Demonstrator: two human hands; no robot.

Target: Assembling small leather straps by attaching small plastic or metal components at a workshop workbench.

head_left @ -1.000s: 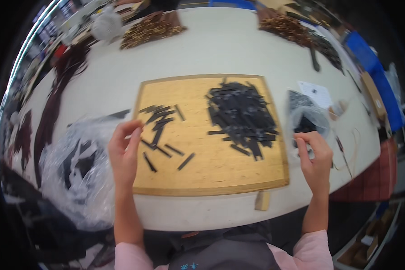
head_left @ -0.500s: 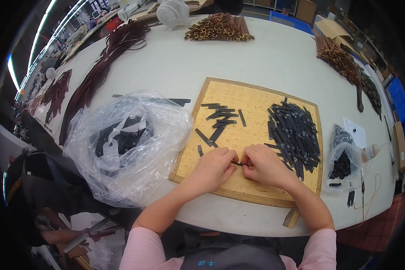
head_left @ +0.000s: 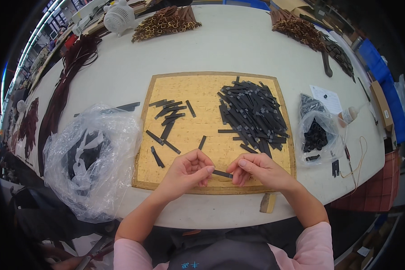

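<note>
Worktop: pale, broad surface (head_left: 220, 49) in a workshop; wooden board (head_left: 189, 85) flat on it, in front of the person.
Held strip: short black strip (head_left: 222, 173), grey-marked at its right end, slightly tilted, between both hands over the board's near part.
Handling: likely best done with light, even pressure at both ends, strip kept flat and untwisted, middle left uncovered for checking; squeezing too hard could crease it.
Left hand: (head_left: 186, 171) grip closed, thumb pressed on the strip's left end, other fingers curled; underside contact hidden.
Right hand: (head_left: 258, 170) grip pinching the right end, thumb and index nearly together, rest of fingers bent in.
Loose strip: single black one (head_left: 202, 142) just beyond left hand.
Scattered strips: small loose group (head_left: 168, 112), left part of board.
Strip pile: big dense heap (head_left: 252, 114), right part of board.
Left bag: clear plastic (head_left: 58, 157), black pieces inside, beside board.
Right bag: smaller clear one (head_left: 335, 130), small black pieces inside; white sheet (head_left: 326, 96) just behind.
Wood block: (head_left: 268, 203) at near edge.
Far side: two brown strap bundles with gold-toned metal ends (head_left: 164, 26) (head_left: 299, 29), white fan (head_left: 119, 17).
</note>
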